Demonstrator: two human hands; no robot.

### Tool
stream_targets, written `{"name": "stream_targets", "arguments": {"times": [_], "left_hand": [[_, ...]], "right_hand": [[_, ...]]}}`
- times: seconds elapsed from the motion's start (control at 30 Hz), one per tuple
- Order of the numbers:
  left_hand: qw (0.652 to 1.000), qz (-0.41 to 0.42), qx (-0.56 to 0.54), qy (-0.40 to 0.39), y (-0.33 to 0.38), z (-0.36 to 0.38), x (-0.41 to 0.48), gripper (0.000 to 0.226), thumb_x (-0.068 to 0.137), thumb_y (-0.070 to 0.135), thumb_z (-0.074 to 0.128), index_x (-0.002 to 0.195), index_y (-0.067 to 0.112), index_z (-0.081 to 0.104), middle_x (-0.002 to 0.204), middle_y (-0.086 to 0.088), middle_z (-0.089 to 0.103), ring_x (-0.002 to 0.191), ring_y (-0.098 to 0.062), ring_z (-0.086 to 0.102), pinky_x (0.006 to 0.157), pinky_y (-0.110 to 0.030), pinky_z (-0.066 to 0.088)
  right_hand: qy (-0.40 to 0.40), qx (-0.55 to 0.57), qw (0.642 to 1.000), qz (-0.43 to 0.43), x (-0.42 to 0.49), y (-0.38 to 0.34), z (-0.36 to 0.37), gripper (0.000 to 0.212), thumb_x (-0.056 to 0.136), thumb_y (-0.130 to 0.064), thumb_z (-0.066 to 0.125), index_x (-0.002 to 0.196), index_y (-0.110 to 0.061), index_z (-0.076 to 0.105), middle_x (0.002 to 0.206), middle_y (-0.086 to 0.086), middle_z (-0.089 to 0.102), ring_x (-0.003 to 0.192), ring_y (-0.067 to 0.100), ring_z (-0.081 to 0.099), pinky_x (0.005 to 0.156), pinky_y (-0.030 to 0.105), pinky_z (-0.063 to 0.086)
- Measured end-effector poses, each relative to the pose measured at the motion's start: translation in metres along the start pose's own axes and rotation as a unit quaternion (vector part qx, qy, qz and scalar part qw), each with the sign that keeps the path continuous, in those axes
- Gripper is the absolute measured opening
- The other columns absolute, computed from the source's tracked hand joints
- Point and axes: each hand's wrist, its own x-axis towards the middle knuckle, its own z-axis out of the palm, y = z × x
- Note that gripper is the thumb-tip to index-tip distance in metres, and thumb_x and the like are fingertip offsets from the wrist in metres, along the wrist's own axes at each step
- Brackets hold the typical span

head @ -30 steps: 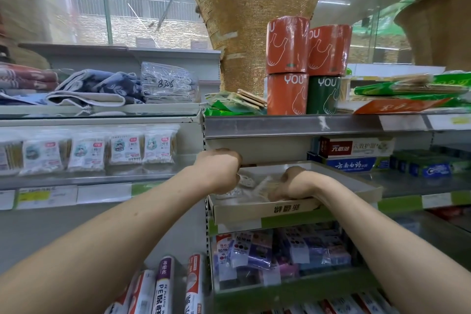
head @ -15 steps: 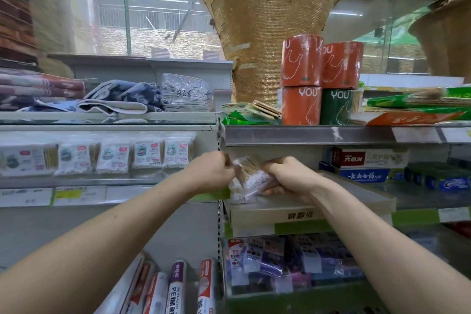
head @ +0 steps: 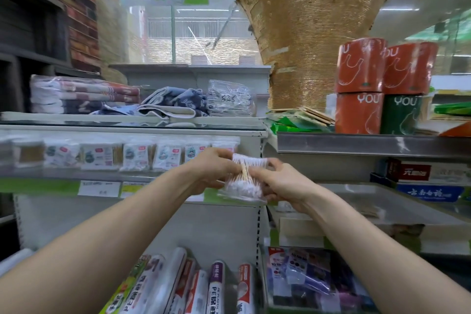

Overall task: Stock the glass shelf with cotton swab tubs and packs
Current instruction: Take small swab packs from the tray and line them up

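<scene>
Head view: clear swab pack (head: 244, 182) in midair, both hands on it. Left hand (head: 211, 173) pinches left edge, right hand (head: 277, 186) has fingers curled round right side. Bag's full of white-tipped wooden sticks. It's just beside right end of pack row (head: 96, 157) on shelf (head: 51, 177). Grey tray (head: 382, 201) at right, contents too blurry to tell.

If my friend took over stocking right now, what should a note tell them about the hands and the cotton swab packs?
Hands: the left hand grips the left side of a clear cotton swab pack; the right hand grips its right side.
Where: the pack is in the air in front of the shelf, not set down.
Done: a row of swab packs stands on that shelf.
Left: set this pack down, probably beside that row. The cardboard tray on the right may hold more, but its contents are too blurred to tell.
</scene>
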Motion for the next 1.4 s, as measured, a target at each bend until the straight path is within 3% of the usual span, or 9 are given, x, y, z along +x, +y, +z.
{"name": "stream_targets", "arguments": {"times": [0.2, 0.3, 0.5, 0.63, 0.83, 0.97, 1.13, 1.27, 1.4], "left_hand": [[1.0, -0.01, -0.003, 0.023, -0.013, -0.021, 0.008, 0.032, 0.089, 0.001, 0.057, 0.116, 0.015, 0.061, 0.089, -0.007, 0.068, 0.068, -0.015, 0.062, 0.056, -0.024, 0.048], [0.999, -0.011, 0.02, 0.043, -0.016, -0.034, 0.012, 0.022, 0.089, 0.014, 0.064, 0.111, 0.013, 0.063, 0.097, -0.006, 0.064, 0.073, -0.014, 0.061, 0.058, -0.028, 0.055], [0.997, -0.028, -0.076, 0.02, -0.026, -0.057, 0.016, 0.023, 0.095, 0.006, 0.053, 0.117, 0.003, 0.058, 0.07, -0.009, 0.056, 0.059, -0.02, 0.064, 0.069, -0.038, 0.059], [0.996, -0.01, -0.085, -0.019, -0.029, -0.068, 0.018, 0.048, 0.088, -0.018, 0.039, 0.12, 0.011, 0.059, 0.112, -0.018, 0.059, 0.075, -0.026, 0.069, 0.078, -0.036, 0.059], [0.997, 0.025, -0.042, -0.058, -0.038, -0.076, 0.021, 0.045, 0.085, -0.014, 0.056, 0.123, 0.009, 0.058, 0.104, -0.021, 0.057, 0.079, -0.024, 0.061, 0.075, -0.03, 0.058], [0.998, 0.017, -0.041, -0.044, -0.045, -0.086, 0.03, 0.038, 0.092, -0.004, 0.055, 0.128, 0.009, 0.052, 0.089, -0.012, 0.063, 0.068, -0.017, 0.061, 0.068, -0.028, 0.057], [0.998, -0.001, -0.06, -0.034, -0.048, -0.097, 0.036, 0.022, 0.093, 0.01, 0.059, 0.114, 0.005, 0.057, 0.094, -0.013, 0.062, 0.067, -0.018, 0.062, 0.062, -0.029, 0.056], [0.998, -0.011, -0.065, 0.001, -0.051, -0.102, 0.042, 0.02, 0.09, 0.018, 0.062, 0.103, 0.003, 0.059, 0.09, -0.011, 0.06, 0.068, -0.018, 0.061, 0.063, -0.031, 0.056], [0.997, -0.019, -0.074, 0.03, -0.053, -0.102, 0.05, 0.029, 0.088, 0.022, 0.066, 0.108, 0.004, 0.057, 0.089, -0.012, 0.064, 0.072, -0.02, 0.061, 0.057, -0.028, 0.051]], "right_hand": [[-0.011, 0.044, 0.999, -0.025, 0.014, -0.009, 0.022, 0.029, 0.089, -0.009, 0.065, 0.114, -0.005, 0.05, 0.092, 0.01, 0.068, 0.073, 0.017, 0.07, 0.064, 0.029, 0.058], [-0.003, 0.113, 0.993, -0.014, 0.02, -0.014, 0.029, 0.023, 0.092, -0.011, 0.063, 0.108, -0.002, 0.05, 0.088, 0.014, 0.071, 0.068, 0.018, 0.07, 0.059, 0.027, 0.059], [0.063, 0.13, 0.99, -0.004, 0.036, -0.016, 0.038, 0.026, 0.094, -0.014, 0.058, 0.115, -0.008, 0.044, 0.077, 0.008, 0.062, 0.041, 0.006, 0.052, 0.04, 0.022, 0.045], [0.064, 0.138, 0.988, -0.007, 0.046, -0.021, 0.048, 0.023, 0.096, -0.009, 0.052, 0.118, -0.015, 0.049, 0.096, 0.015, 0.066, 0.068, 0.021, 0.064, 0.05, 0.029, 0.058], [0.036, 0.151, 0.988, 0.011, 0.061, -0.026, 0.065, 0.04, 0.09, 0.015, 0.035, 0.122, -0.002, 0.053, 0.103, 0.022, 0.064, 0.08, 0.028, 0.067, 0.058, 0.028, 0.06], [0.03, -0.012, 0.999, -0.041, 0.067, -0.025, 0.076, 0.043, 0.088, 0.01, 0.047, 0.124, -0.009, 0.056, 0.112, 0.012, 0.064, 0.086, 0.019, 0.064, 0.072, 0.026, 0.054], [0.045, -0.068, 0.991, -0.11, 0.066, -0.029, 0.083, 0.028, 0.086, -0.014, 0.069, 0.113, -0.014, 0.064, 0.103, 0.003, 0.066, 0.081, 0.006, 0.06, 0.059, 0.004, 0.044], [0.059, -0.086, 0.988, -0.11, 0.069, -0.029, 0.084, 0.029, 0.09, -0.027, 0.066, 0.113, -0.01, 0.068, 0.1, 0.004, 0.07, 0.089, 0.013, 0.064, 0.079, 0.022, 0.048], [0.068, -0.119, 0.986, -0.09, 0.076, -0.027, 0.088, 0.026, 0.092, -0.031, 0.062, 0.108, -0.011, 0.069, 0.079, -0.005, 0.064, 0.07, 0.008, 0.056, 0.066, 0.024, 0.045]]}}
